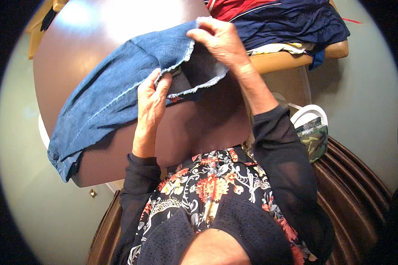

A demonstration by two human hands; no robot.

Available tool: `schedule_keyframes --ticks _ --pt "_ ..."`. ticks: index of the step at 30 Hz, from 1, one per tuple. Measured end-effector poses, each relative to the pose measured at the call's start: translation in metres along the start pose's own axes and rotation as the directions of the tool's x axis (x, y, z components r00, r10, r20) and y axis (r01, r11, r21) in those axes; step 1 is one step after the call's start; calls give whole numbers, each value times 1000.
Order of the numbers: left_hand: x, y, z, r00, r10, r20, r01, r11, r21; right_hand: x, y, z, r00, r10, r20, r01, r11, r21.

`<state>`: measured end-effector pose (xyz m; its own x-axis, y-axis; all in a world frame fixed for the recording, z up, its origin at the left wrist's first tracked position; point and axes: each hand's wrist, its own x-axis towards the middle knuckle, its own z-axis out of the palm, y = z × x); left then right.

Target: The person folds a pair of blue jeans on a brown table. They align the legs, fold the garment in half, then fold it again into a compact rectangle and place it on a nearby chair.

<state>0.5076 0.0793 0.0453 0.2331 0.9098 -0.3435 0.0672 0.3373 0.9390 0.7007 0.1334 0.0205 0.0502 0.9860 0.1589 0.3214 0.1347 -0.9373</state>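
Observation:
A blue denim garment (pixel 112 84) with a frayed raw edge stretches across the brown table (pixel 199 122). Its far end hangs over the table's left side. My left hand (pixel 152 96) pinches the near side of the frayed opening between thumb and fingers. At the opening's upper corner, my right hand (pixel 220 41) grips the denim edge and holds it up. Between the hands the opening gapes, showing the darker inside of the cloth. What lies under the denim is hidden.
A pile of navy and red clothes (pixel 285 26) rests on a tan padded chair (pixel 278 61) at the upper right. Beside my right arm, a camouflage-patterned item (pixel 315 144) sits against a white rounded object (pixel 318 111). Brown upholstery (pixel 351 185) surrounds my seat.

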Motion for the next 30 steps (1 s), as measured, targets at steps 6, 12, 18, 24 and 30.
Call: schedule_keyframes --ticks 6,12,18,24,30 --pt "-1 9 -3 998 -61 -31 59 997 -50 -23 21 -22 987 125 -106 -125 992 2" --pt "-2 17 -7 999 -43 -28 43 999 -9 -52 37 -33 954 188 -233 -249 930 -270" --pt "-4 26 -8 997 17 74 -16 1000 -18 -38 12 -25 960 -278 -33 217 815 -537" --pt "-10 39 -9 998 46 49 -50 997 65 20 7 -9 951 -271 149 292 946 -144" --pt "-11 30 -16 993 1 120 -21 987 160 67 -8 38 950 -207 234 204 978 37"
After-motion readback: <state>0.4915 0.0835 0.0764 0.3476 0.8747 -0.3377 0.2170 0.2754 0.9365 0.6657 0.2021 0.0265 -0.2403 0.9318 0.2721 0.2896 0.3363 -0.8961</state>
